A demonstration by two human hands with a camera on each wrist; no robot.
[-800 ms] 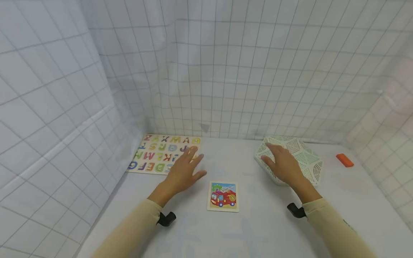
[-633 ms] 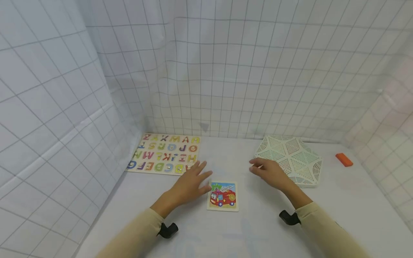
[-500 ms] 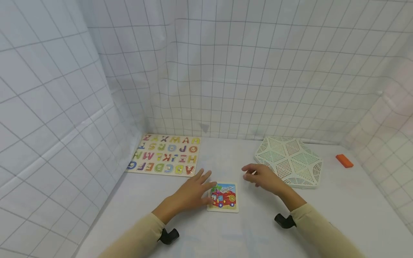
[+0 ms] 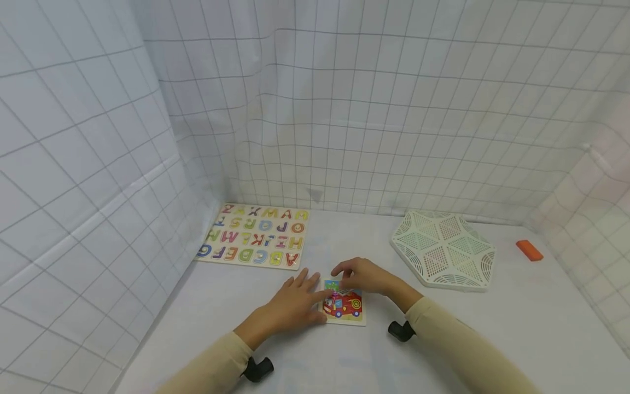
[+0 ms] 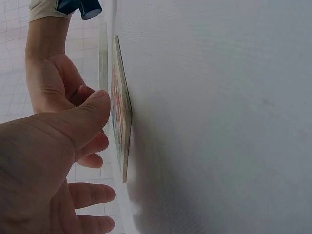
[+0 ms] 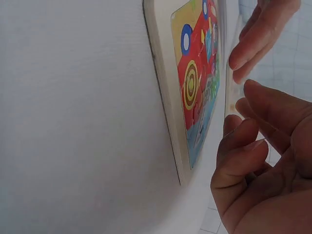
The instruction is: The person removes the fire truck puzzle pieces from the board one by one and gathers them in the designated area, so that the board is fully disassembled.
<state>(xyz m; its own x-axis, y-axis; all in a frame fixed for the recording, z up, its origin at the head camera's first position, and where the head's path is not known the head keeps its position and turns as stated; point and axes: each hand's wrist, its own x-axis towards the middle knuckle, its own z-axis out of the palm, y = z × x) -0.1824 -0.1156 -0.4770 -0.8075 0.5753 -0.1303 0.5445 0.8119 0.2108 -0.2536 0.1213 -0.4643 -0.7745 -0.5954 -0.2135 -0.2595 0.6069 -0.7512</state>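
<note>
Board (image 4: 345,313) with a red fire truck on it lay flat on the white desk (image 4: 320,366), just below the middle of the head view. The left hand (image 4: 291,307) was at its left side. Its fingers were loose and spread apart, and it held nothing. In the head view its thumb and pointer tips showed over the left part of the truck board, but I could not tell if they touched it.

The right hand (image 4: 366,276) was over the top part of the same board. Its fingers were softly bent, with nothing in them. The right wrist view showed a gap between those fingers and the picture.

Both arms had tan sleeves, the left sleeve (image 4: 206,364) at the bottom left and the right sleeve (image 4: 458,342) at the lower right. A little black thing stuck out by each wrist.

Left of the middle, a letter board (image 4: 257,235) lay on the desk, with bright letters in rows. Right of the middle sat a white box (image 4: 445,249) full of tiny holes that made a star. Farther right was a small orange block (image 4: 529,250). White cloth (image 4: 344,104) with dark lines hung across the top of the head view.
</note>
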